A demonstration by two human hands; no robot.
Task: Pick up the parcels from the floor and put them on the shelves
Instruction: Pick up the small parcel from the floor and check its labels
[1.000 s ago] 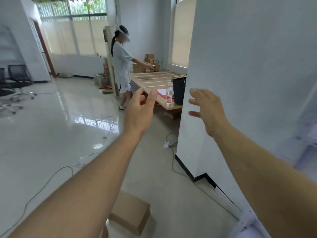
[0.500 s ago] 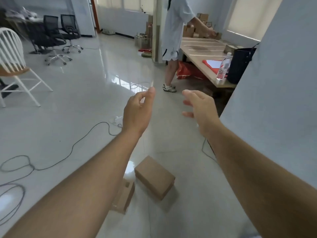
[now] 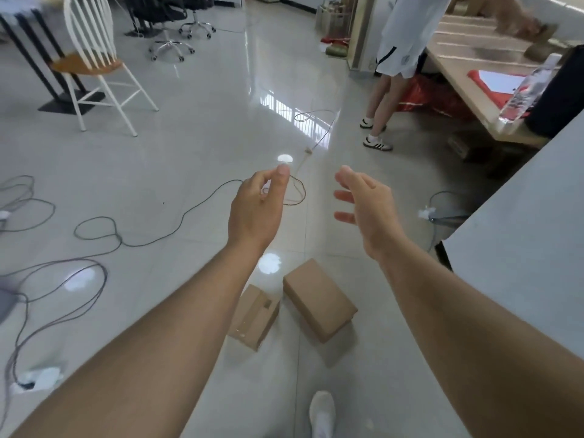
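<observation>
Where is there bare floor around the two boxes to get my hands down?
Bare tile lies right of the larger box, toward the white panel, and in front, toward the shoe. Crowded: the smaller box sits close on its left, and cables loop farther left.

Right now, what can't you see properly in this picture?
Head view:
- Shelves: none in view; only a plain white panel stands at the right.
- Smaller cardboard parcel: its near left corner is hidden by the left forearm.
- Other person: cut off above the waist by the top edge.
- Water bottle: label blurred.
</observation>
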